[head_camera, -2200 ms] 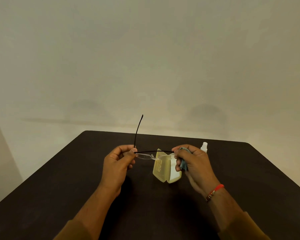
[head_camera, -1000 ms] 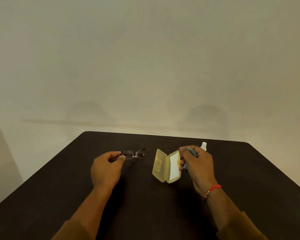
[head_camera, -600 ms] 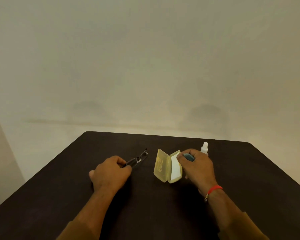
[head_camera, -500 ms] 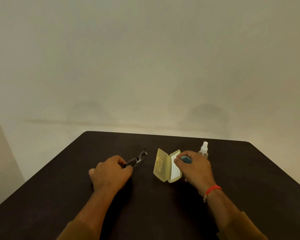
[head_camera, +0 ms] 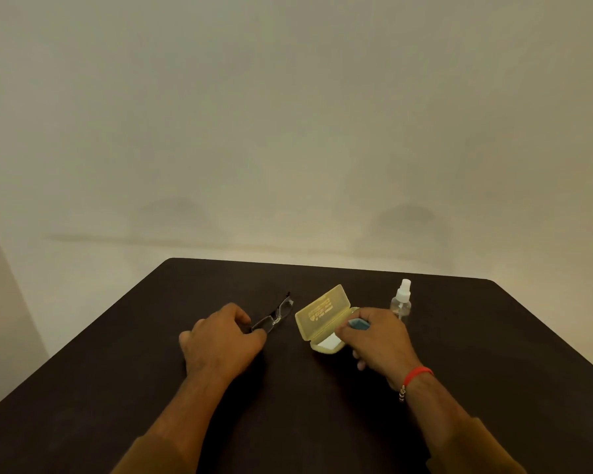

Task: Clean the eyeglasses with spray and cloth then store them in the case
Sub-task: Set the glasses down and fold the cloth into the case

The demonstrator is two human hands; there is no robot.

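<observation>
Seated at a dark table [head_camera: 117,354] with everything for the job kept in the near half, within easy reach.

Keeps the left hand [head_camera: 221,340] low on the tabletop, fingers curled and pinching the near end of the eyeglasses [head_camera: 274,316]; probably parking them to one side, lenses clear of the work.

Brings the right hand [head_camera: 379,340] over the right edge of the yellow case [head_camera: 322,311], fingers closed on a small blue cloth [head_camera: 358,324]. Hands well apart, with the case between them.

Leaves the case open, lid tilted up toward the glasses and white lining showing in the base; presumably ready to take them from that side.

Lays the eyeglasses flat on the table just left of the case, apparently folded, one dark tip raised at the far end. Not yet stored.

Stands the clear spray bottle [head_camera: 402,301] upright just behind the right hand, nozzle up, untouched and out of the path between glasses and case.

Holds the cloth at the fingertips above the case's base; impossible to tell whether touching the lining. Looks like tucking it in or setting it down before the glasses go in.
</observation>
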